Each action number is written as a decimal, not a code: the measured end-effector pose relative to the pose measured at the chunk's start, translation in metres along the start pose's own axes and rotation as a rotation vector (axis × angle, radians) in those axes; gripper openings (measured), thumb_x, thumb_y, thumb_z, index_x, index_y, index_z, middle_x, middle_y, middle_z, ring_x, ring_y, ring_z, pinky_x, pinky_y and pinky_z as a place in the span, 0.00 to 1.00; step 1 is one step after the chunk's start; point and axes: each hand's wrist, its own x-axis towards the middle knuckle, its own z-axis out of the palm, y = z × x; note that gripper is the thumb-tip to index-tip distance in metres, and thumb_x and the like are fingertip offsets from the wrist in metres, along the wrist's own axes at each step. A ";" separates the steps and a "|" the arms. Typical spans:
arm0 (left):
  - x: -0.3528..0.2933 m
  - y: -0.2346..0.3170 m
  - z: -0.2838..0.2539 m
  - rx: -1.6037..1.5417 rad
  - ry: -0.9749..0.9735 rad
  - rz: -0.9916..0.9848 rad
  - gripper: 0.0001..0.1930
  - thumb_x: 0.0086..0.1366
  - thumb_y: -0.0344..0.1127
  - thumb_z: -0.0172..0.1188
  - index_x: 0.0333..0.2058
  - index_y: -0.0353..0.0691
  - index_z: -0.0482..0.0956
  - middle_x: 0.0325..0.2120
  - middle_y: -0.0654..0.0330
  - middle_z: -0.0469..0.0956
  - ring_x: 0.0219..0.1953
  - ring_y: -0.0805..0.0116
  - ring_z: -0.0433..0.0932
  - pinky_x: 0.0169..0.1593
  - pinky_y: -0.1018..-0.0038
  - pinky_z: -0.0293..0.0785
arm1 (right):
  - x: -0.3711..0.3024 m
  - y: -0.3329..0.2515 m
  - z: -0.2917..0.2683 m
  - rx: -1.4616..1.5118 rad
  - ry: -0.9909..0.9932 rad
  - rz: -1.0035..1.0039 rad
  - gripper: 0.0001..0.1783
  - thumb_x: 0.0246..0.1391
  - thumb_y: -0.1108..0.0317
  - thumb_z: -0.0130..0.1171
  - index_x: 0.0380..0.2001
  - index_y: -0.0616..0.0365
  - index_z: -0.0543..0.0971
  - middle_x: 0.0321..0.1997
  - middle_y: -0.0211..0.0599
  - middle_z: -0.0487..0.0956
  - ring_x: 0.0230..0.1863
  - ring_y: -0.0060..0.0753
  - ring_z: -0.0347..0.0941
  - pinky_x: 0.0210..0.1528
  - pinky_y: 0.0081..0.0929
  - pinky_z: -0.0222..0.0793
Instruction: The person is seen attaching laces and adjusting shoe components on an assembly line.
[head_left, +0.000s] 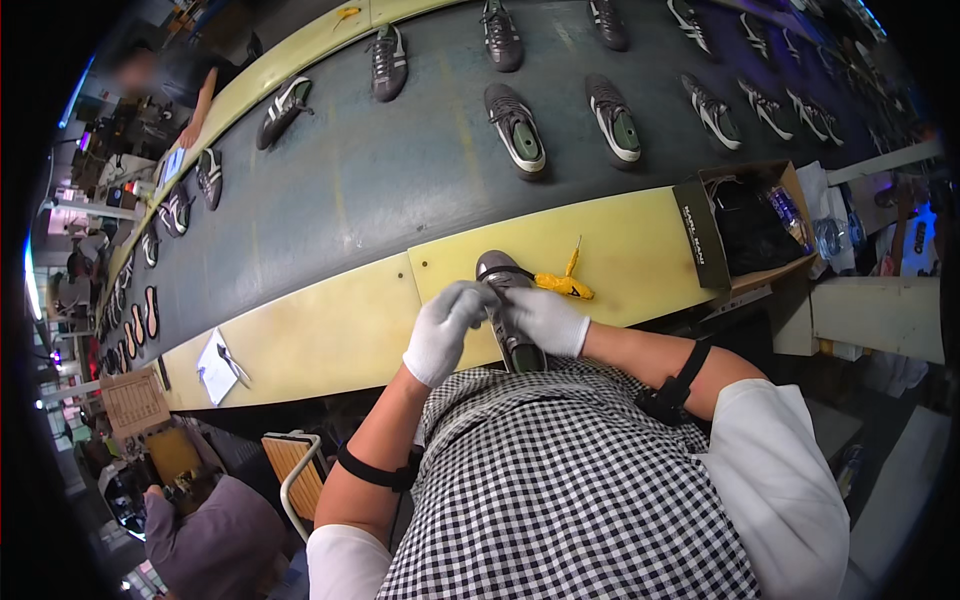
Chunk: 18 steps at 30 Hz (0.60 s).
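A dark grey sneaker (520,352) lies on the pale yellow ledge right in front of me, its toe pointing away and its heel near my apron. White gloves cover both hands. My left hand (447,325) is closed at the left side of the lacing, its fingertips drawn together; whatever they pinch is too small to make out. Across the upper from the right lies my right hand (545,318), its fingers wrapped on the shoe and partly hidden. Just right of the toe rests a yellow-handled tool (566,286) with a thin pointed tip.
Beyond the ledge, a dark conveyor belt (400,170) carries several sneakers (515,130). An open box (715,235) with dark contents stands at the ledge's right. Nippers (232,363) lie on white paper (213,375) at left. Other people (215,535) work on the left side.
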 end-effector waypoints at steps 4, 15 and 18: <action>0.001 -0.077 0.020 0.310 0.127 0.194 0.12 0.69 0.33 0.54 0.47 0.32 0.78 0.42 0.48 0.79 0.48 0.54 0.78 0.54 0.66 0.73 | 0.012 -0.027 -0.019 0.135 -0.030 0.117 0.15 0.69 0.63 0.48 0.43 0.64 0.77 0.30 0.41 0.81 0.30 0.32 0.78 0.36 0.28 0.72; 0.006 -0.105 0.072 0.455 -0.069 0.388 0.09 0.65 0.33 0.55 0.31 0.34 0.79 0.28 0.49 0.78 0.37 0.49 0.76 0.47 0.59 0.71 | 0.008 0.042 -0.049 -1.080 -0.225 0.339 0.31 0.51 0.56 0.64 0.59 0.49 0.71 0.49 0.51 0.78 0.49 0.52 0.78 0.51 0.44 0.75; 0.005 -0.101 0.087 0.600 -0.049 0.408 0.08 0.64 0.33 0.57 0.28 0.36 0.78 0.27 0.52 0.78 0.36 0.52 0.76 0.51 0.61 0.69 | 0.014 0.099 -0.040 -1.047 -0.149 0.331 0.28 0.50 0.59 0.64 0.54 0.55 0.72 0.48 0.53 0.78 0.49 0.52 0.78 0.51 0.43 0.74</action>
